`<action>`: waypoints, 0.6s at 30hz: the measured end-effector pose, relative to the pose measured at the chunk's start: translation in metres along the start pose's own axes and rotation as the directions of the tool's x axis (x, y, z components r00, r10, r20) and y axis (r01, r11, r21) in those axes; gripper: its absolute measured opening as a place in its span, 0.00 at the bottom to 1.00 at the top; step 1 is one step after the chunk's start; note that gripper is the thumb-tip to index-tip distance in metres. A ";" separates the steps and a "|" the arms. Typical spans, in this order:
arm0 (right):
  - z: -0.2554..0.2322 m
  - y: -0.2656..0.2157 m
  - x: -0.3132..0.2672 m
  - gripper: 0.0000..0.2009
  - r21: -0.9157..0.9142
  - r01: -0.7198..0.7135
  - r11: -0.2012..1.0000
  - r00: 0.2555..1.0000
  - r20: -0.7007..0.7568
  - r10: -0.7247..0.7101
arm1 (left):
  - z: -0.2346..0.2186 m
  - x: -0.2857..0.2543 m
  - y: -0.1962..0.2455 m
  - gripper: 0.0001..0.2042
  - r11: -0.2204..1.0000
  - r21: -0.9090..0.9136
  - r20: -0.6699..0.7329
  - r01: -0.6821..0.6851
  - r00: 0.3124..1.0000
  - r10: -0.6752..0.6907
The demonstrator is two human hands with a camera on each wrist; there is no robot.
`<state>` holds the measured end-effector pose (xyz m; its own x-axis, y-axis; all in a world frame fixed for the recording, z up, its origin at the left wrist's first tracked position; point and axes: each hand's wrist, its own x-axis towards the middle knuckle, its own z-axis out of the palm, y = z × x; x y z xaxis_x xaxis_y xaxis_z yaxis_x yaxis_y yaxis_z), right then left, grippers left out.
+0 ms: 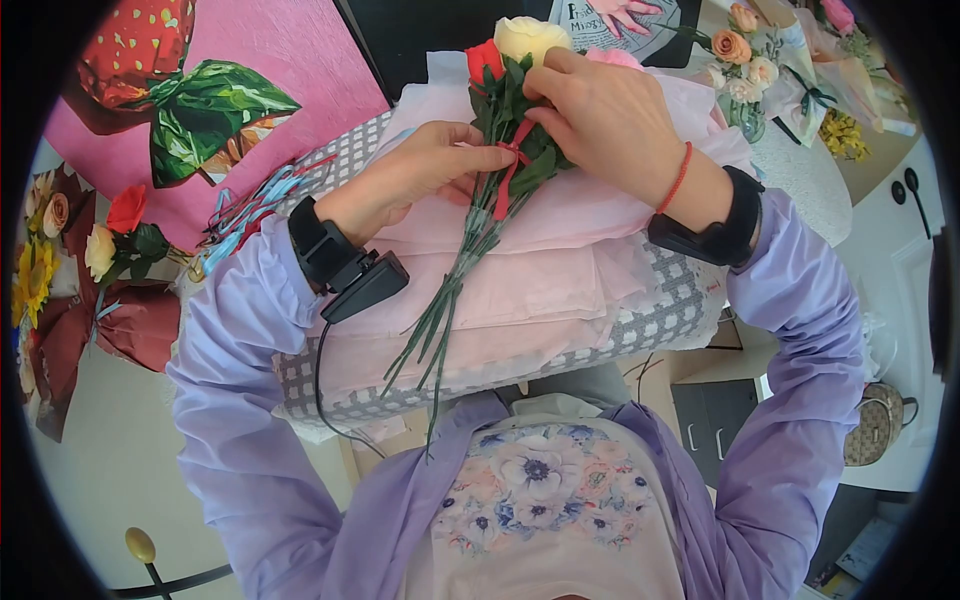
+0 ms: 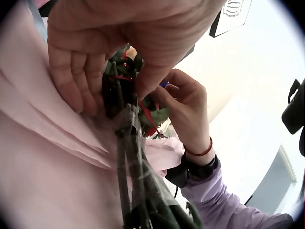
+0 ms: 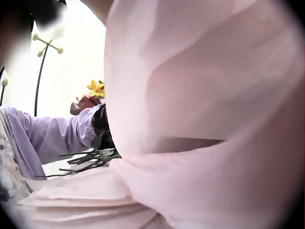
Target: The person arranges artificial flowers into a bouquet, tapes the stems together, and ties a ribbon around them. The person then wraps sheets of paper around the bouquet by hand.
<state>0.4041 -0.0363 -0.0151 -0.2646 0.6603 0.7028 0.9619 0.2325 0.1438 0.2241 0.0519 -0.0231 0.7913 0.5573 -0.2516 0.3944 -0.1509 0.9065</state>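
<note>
A small bunch with a red rose (image 1: 484, 62), a cream rose (image 1: 532, 38) and green leaves lies slanted on pink wrapping paper (image 1: 530, 290), its long stems (image 1: 440, 310) pointing down. A red ribbon (image 1: 504, 190) is wrapped round the stems below the leaves, one tail hanging. My left hand (image 1: 425, 170) holds the stems there, thumb over the ribbon's knot. Just above, my right hand (image 1: 605, 110) has its fingers bent and pinches the ribbon's upper part beside the leaves. Clear tape or film (image 2: 133, 124) covers the stems. In the right wrist view, paper (image 3: 200, 86) hides the right hand.
Loose ribbons (image 1: 245, 225) and a red and cream rose bunch (image 1: 125, 225) are at the left, near a dark red wrapped bouquet (image 1: 125, 325). A pink bag (image 1: 330, 70) stands at the back left. More flowers (image 1: 745, 70) are at the back right.
</note>
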 end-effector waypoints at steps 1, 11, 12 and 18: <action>-0.003 0.000 -0.001 0.05 -0.001 -0.001 1.000 1.000 0.000 0.001 | 0.000 0.000 0.001 0.19 1.000 0.007 -0.003 -0.003 1.000 0.003; -0.039 -0.006 -0.020 0.07 0.211 -0.025 0.977 0.994 -0.103 0.048 | 0.007 0.001 0.000 0.18 0.978 -0.210 0.127 0.020 0.992 0.007; -0.042 -0.007 -0.024 0.06 0.259 -0.049 0.965 0.994 -0.083 0.072 | 0.007 0.001 0.000 0.17 0.971 -0.239 0.130 0.015 0.991 0.017; -0.071 -0.013 -0.035 0.06 0.379 -0.052 0.924 0.989 -0.109 0.100 | 0.005 -0.012 0.026 0.16 0.939 -0.296 0.072 -0.173 0.977 0.203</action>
<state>0.4054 -0.1135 0.0078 -0.1580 0.5987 0.7853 0.8765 0.4512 -0.1676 0.2274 0.0376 0.0021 0.8865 0.4545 -0.0865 0.0953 0.0035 0.9954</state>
